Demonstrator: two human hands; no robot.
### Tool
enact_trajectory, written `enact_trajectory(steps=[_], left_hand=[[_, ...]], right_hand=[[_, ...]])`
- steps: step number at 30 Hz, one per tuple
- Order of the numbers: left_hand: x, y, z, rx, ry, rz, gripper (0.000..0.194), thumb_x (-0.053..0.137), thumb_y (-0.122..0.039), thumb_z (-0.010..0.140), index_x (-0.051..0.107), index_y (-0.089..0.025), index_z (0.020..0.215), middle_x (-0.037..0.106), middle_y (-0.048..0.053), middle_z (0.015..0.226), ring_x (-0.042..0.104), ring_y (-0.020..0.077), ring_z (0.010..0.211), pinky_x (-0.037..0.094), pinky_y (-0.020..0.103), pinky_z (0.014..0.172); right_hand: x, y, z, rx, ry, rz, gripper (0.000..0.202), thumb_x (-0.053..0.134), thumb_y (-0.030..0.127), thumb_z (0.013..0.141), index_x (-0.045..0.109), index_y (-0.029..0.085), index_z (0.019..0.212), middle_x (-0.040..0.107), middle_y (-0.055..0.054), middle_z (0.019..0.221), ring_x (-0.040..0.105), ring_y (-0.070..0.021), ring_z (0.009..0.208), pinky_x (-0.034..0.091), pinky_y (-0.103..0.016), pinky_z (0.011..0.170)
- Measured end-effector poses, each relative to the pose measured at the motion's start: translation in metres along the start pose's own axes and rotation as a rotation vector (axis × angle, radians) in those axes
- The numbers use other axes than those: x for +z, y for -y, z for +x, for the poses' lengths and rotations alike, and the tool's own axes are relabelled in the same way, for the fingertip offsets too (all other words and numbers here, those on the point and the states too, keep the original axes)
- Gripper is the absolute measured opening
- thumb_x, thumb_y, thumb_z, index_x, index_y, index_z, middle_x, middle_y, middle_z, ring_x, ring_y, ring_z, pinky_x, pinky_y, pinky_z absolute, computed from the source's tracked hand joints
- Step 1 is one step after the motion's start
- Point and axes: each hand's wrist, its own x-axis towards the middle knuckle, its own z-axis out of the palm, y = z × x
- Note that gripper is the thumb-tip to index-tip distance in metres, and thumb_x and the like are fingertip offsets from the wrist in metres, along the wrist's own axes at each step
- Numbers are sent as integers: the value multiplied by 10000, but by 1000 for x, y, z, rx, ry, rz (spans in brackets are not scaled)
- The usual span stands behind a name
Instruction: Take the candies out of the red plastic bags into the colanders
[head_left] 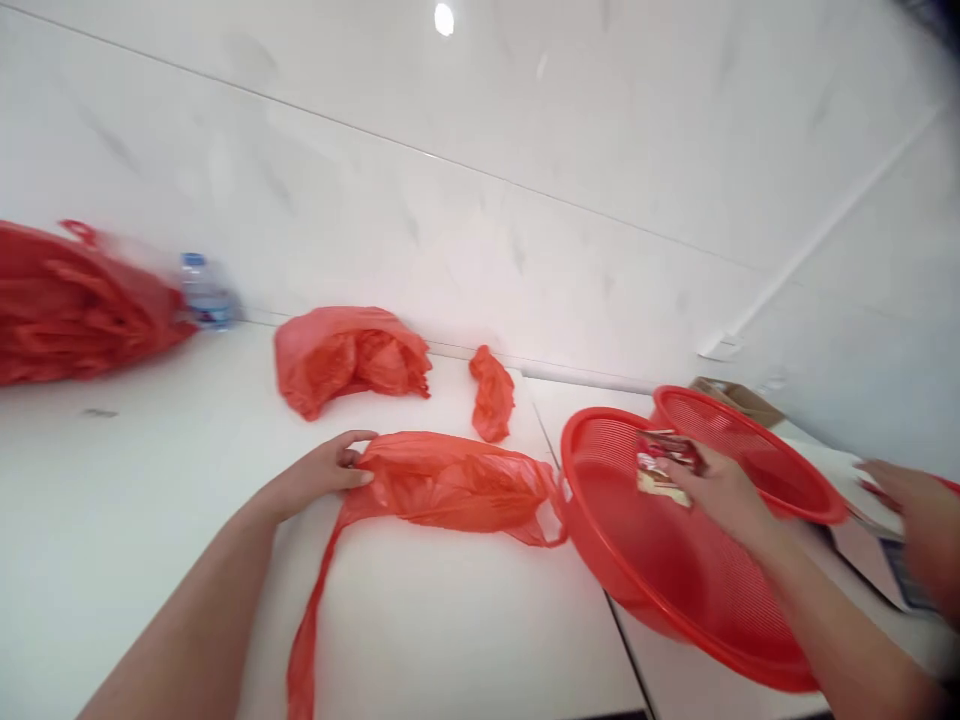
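Note:
My left hand [334,467] is at the left end of a red plastic bag [457,485], its fingers and thumb closed on the bag's edge. The bag lies flat on the white table, one handle trailing down toward the front and the other touching the near basket. My right hand [724,492] grips a small red and cream packet [664,465], held over a large red mesh basket [675,625]. The part of the packet under my fingers is hidden.
A second red basket [750,445] stands behind the first. At far right is another person's hand [896,490]. Along the wall are a crumpled red bag [349,350], a smaller one [493,395], a water bottle [204,295] and a big red bundle [75,305]. A cardboard box [739,400] sits back right.

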Motion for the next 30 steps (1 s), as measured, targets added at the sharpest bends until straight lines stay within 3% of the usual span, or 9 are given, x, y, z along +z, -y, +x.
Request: enact_trajectory(steps=[2,4,7,10,15,18,21,25,30], left_hand=[[-2,7,2,-28,137,-138,737,695,-418,641,444,-220,1305,654,62,925,650,234,845,517,348,760],[-3,14,4,-32,159,-213,760,699,-390,651,406,-216,1330,643,71,953,641,241,876,504,361,779],[0,19,5,-7,137,-259,715,696,-405,677,427,-210,1310,643,71,940,638,238,867,491,360,772],[6,18,5,9,153,-304,619,663,-465,719,465,-208,1246,652,73,934,643,233,843,490,346,729],[17,19,10,23,147,-389,536,678,-466,718,479,-231,1157,669,47,902,649,213,785,479,315,672],[22,26,14,35,174,-481,469,710,-426,704,491,-224,1066,671,40,874,646,196,745,464,286,631],[25,29,18,62,202,-605,372,718,-394,712,496,-212,949,649,10,778,618,150,652,425,234,562],[23,27,18,90,206,-787,293,722,-329,729,488,-190,839,587,-26,696,548,81,555,375,182,508],[14,27,16,144,128,-943,223,696,-285,766,506,-175,799,590,-16,716,555,72,576,425,189,560]], right_hand=[[9,23,-7,-180,-101,-79,303,598,410,798,649,258,1056,692,-84,947,663,-225,785,543,-350,658],[28,48,-22,-420,-76,-43,309,608,389,807,647,271,1090,675,-76,1065,656,-237,925,539,-365,792],[65,84,-48,-744,118,-44,342,528,263,863,602,320,1192,600,-39,1249,611,-228,1074,523,-358,868],[100,114,-66,-921,262,-69,359,488,184,872,600,321,1184,584,-35,1272,620,-205,1056,538,-309,798],[143,138,-61,-902,388,-57,310,474,126,847,638,291,1052,658,-11,1066,639,-156,900,507,-256,710],[164,139,-45,-816,412,-51,285,460,104,826,645,275,959,662,20,904,609,-127,755,466,-238,635],[183,136,-30,-809,440,-109,290,458,100,814,649,274,946,657,24,914,603,-130,778,451,-239,648],[207,125,-18,-780,275,-337,390,435,33,765,663,266,978,612,-28,1106,614,-161,809,440,-246,616],[229,107,-9,-685,65,-386,573,503,31,716,545,226,1254,512,-110,1281,537,-272,1107,440,-372,900]])
